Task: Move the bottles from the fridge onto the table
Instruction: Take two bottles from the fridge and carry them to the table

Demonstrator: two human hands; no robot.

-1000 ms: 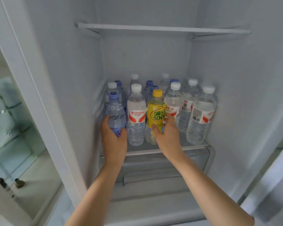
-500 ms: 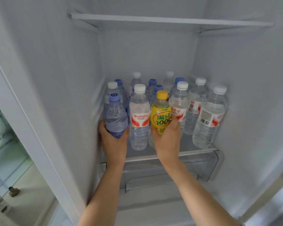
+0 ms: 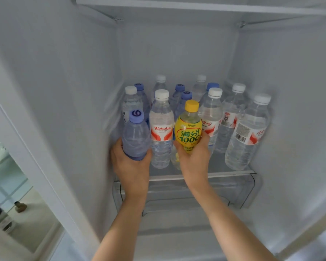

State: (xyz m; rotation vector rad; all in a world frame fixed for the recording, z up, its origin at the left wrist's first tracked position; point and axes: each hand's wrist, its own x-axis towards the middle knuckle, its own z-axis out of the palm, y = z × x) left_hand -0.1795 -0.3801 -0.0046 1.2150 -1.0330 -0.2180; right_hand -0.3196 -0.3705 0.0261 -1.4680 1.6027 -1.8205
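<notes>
Inside the open fridge, my left hand grips the lower part of a small blue-capped water bottle at the front left of the glass shelf. My right hand grips a yellow-capped bottle with a yellow label, held a little above the shelf. Between the two stands a white-capped Wahaha water bottle. Several more water bottles with white or blue caps stand behind and to the right, the nearest at the front right.
A clear drawer sits under the shelf, and another shelf spans the fridge above. The fridge's left wall is close to my left hand. Past its edge at lower left, a floor with small dark objects shows.
Both hands have closed round their bottles and lifted them slightly toward me. The view has moved closer to the shelf.
</notes>
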